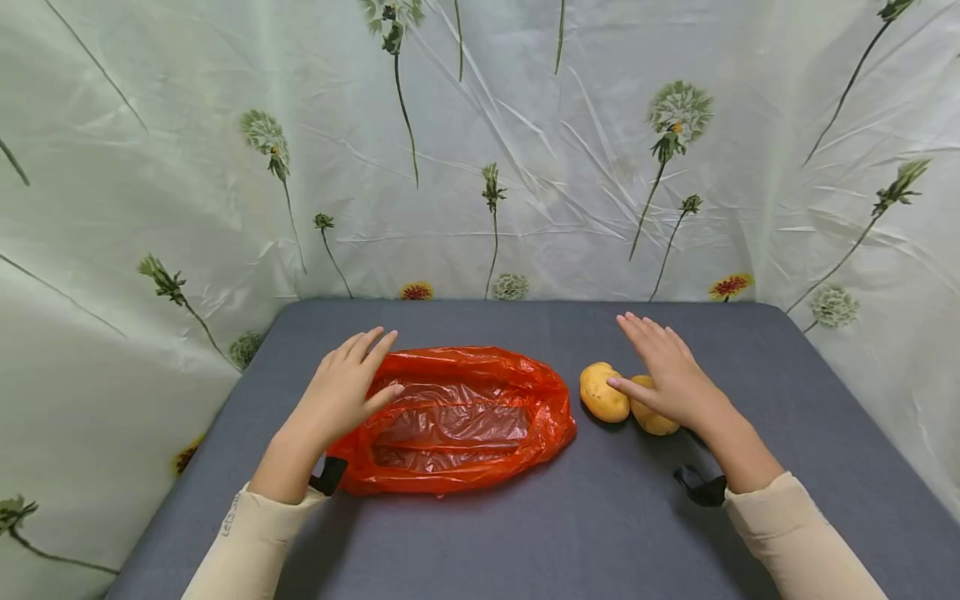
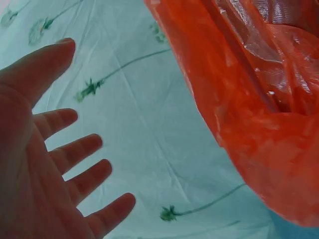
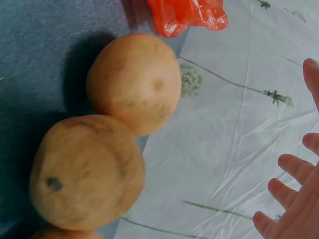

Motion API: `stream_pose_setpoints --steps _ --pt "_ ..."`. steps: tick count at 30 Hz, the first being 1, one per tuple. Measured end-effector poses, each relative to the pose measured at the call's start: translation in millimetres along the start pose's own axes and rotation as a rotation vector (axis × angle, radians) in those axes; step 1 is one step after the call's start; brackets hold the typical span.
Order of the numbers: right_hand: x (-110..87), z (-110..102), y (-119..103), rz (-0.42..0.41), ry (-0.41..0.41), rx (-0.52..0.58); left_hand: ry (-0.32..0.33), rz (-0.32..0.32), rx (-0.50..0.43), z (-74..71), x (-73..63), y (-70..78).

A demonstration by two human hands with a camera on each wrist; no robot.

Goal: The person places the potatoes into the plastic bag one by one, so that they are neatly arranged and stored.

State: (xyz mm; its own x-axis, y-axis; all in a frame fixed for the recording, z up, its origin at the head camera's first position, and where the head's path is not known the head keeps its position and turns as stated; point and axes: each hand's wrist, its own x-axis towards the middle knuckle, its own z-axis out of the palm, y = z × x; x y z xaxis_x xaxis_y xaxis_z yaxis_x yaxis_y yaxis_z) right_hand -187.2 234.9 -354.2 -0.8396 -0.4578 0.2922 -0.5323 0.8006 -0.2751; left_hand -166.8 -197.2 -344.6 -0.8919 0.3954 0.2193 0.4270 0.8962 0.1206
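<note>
A red plastic bag [image 1: 480, 482] lies on the table with its mouth spread wide. My left hand [image 1: 341, 387] is held over its left end, fingers extended and holding nothing; the left wrist view shows a gap between the fingers and the bag's red side [image 2: 214, 89]. To the right of the bag sits a yellow-brown potato [image 1: 602, 392], with a second potato [image 1: 652, 412] beside it, partly covered by my right hand [image 1: 667, 371]. That hand hovers with straight, empty fingers. In the right wrist view, the edge of a third potato [image 3: 67, 234] shows at the bottom.
The table [image 1: 525, 542] has a dark grey cover with rounded far corners. A pale curtain [image 1: 540, 125] printed with dandelions hangs behind it and on both sides. Black straps [image 1: 701, 487] sit at both wrists, by the cream sleeves.
</note>
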Motion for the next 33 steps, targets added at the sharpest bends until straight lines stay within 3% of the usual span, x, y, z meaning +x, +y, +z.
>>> stream_pose_setpoints --steps 9,16,21,33 --pt "-23.2 2.5 14.9 0.047 0.062 0.04 -0.003 -0.116 -0.097 13.0 -26.1 -13.6" --pt "-41.1 4.3 24.3 0.06 0.126 0.072 -0.012 -0.19 -0.261 30.1 -44.6 -20.9" --pt "-55.2 6.5 30.0 0.125 0.146 0.128 -0.008 -0.238 -0.344 41.1 -54.7 -26.5" --pt "-81.1 12.8 42.1 0.29 0.163 0.217 0.08 -0.228 -0.611 65.7 -68.4 -46.9"
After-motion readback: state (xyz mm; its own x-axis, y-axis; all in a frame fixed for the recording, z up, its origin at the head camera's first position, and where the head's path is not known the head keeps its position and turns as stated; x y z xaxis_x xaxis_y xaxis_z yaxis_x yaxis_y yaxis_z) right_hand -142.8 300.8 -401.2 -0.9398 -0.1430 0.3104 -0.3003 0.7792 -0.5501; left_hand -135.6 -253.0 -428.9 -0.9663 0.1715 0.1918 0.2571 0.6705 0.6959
